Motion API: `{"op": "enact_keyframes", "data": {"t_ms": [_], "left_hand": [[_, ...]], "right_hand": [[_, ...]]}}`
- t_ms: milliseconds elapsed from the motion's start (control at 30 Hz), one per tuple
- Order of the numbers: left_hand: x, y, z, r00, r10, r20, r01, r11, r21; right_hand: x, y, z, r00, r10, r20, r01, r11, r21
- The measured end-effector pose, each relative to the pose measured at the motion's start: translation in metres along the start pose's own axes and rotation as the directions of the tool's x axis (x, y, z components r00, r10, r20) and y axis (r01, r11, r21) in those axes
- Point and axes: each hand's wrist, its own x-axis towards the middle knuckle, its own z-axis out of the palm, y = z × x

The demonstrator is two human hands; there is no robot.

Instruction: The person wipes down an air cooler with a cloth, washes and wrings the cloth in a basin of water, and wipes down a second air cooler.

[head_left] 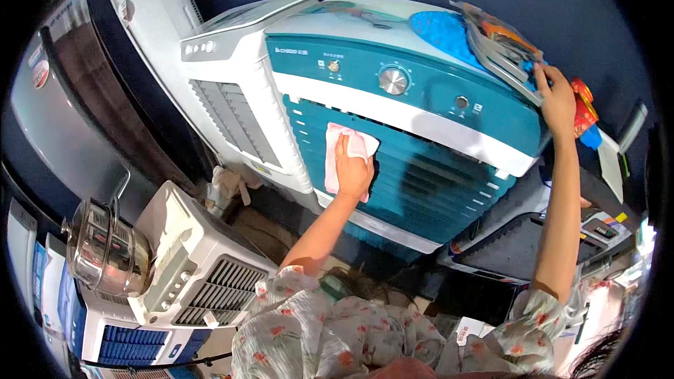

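Observation:
My left hand (353,170) presses a pink cloth (334,161) against the slatted teal front of a large air cooler (449,200), its fingers closed on the cloth. Above it, the cooler's control panel has a round silver knob (393,79) in the middle. My right hand (556,95) is at the cooler's top right corner, its fingers on the edge of a grey tray-like item (502,63) with plastic-wrapped things in it. A blue bag (444,34) lies beside that item on the cooler's top.
A white cooler (235,109) stands directly left of the teal one. At lower left, a steel and glass pot (109,249) sits by a smaller beige cooler (210,281). Red packaging (583,109) is beyond my right hand, and a dark-topped appliance (505,245) stands at right.

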Motion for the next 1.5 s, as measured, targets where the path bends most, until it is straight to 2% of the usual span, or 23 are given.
{"op": "enact_keyframes", "data": {"t_ms": [67,167,267,367,467,500,567,633,700,733,800,867,900,967,1000,1033,1067,1100,1200,1300,1400,1500], "left_hand": [[-0.005,0.013,0.006,0.999,-0.026,-0.02,0.026,1.0,0.009],[-0.018,0.039,0.018,1.0,0.016,-0.001,-0.016,0.999,-0.03],[-0.036,0.075,0.042,0.993,0.097,-0.063,-0.104,0.987,-0.119],[-0.036,0.128,0.024,0.983,0.113,0.144,-0.067,0.953,-0.295],[-0.043,0.161,0.041,0.99,0.035,0.135,0.0,0.968,-0.251],[-0.042,0.174,0.033,0.971,0.04,0.237,0.007,0.981,-0.193],[-0.053,0.196,0.043,0.958,0.016,0.288,0.142,0.844,-0.518],[-0.058,0.222,0.047,0.932,0.137,0.335,0.03,0.893,-0.45],[-0.07,0.239,0.071,0.937,0.263,0.23,-0.174,0.922,-0.347],[-0.074,0.242,0.078,0.927,0.326,0.184,-0.267,0.92,-0.286],[-0.078,0.235,0.084,0.91,0.36,0.205,-0.286,0.904,-0.319],[-0.082,0.228,0.085,0.908,0.376,0.184,-0.31,0.9,-0.308],[-0.078,0.227,0.084,0.859,0.398,0.323,-0.266,0.885,-0.383],[-0.068,0.227,0.082,0.693,0.45,0.563,-0.137,0.849,-0.51],[-0.07,0.228,0.084,0.753,0.526,0.396,-0.31,0.814,-0.491],[-0.074,0.232,0.09,0.77,0.601,0.216,-0.474,0.765,-0.436],[-0.078,0.237,0.101,0.742,0.67,0.029,-0.621,0.703,-0.348],[-0.085,0.24,0.114,0.799,0.588,0.128,-0.488,0.757,-0.434],[-0.068,0.264,0.108,0.81,0.578,0.1,-0.564,0.814,-0.138],[-0.066,0.267,0.101,0.774,0.569,0.279,-0.584,0.811,-0.035],[-0.074,0.242,0.111,0.759,0.632,0.155,-0.577,0.764,-0.288],[-0.071,0.209,0.09,0.77,0.585,0.254,-0.502,0.801,-0.324]], "right_hand": [[0.002,0.004,0.002,1.0,-0.026,-0.013,0.026,1.0,-0.009],[0.001,0.001,0.0,1.0,-0.014,-0.013,0.014,1.0,-0.019],[0.0,0.0,0.0,0.998,-0.042,-0.041,0.041,0.999,-0.019],[0.0,0.002,0.002,0.997,-0.053,-0.054,0.053,0.999,-0.002],[-0.001,0.003,0.003,0.998,-0.039,-0.056,0.039,0.999,-0.007],[-0.001,0.002,0.003,0.998,-0.028,-0.058,0.027,0.999,-0.02],[-0.001,0.001,0.003,0.998,-0.022,-0.057,0.021,0.999,-0.029],[-0.003,-0.001,-0.001,1.0,-0.01,-0.018,0.009,0.999,-0.036],[-0.003,-0.003,-0.004,1.0,0.001,0.019,-0.001,1.0,-0.027],[-0.003,0.001,-0.002,1.0,-0.013,-0.018,0.013,0.999,-0.035],[-0.002,0.003,0.005,0.995,-0.047,-0.094,0.042,0.998,-0.049],[-0.002,0.001,0.002,0.999,0.005,-0.037,-0.007,0.999,-0.045],[-0.001,-0.002,0.001,1.0,0.028,-0.008,-0.028,0.999,-0.04],[-0.002,-0.005,-0.001,0.999,0.034,0.0,-0.034,0.999,-0.025],[-0.002,-0.005,-0.002,0.999,0.039,0.001,-0.039,0.999,-0.02],[-0.002,-0.005,-0.002,0.999,0.042,0.01,-0.042,0.999,-0.031],[-0.001,-0.005,-0.003,0.998,0.05,0.023,-0.049,0.998,-0.031],[-0.001,-0.004,-0.003,0.998,0.059,0.034,-0.058,0.998,-0.034],[0.002,0.002,0.0,0.998,0.057,0.04,-0.056,0.998,-0.027],[0.002,0.005,0.002,1.0,0.026,0.008,-0.026,1.0,0.003],[0.001,0.005,-0.002,1.0,0.011,0.021,-0.011,1.0,0.002],[0.004,0.011,0.002,1.0,-0.02,0.015,0.02,1.0,0.003]]}}
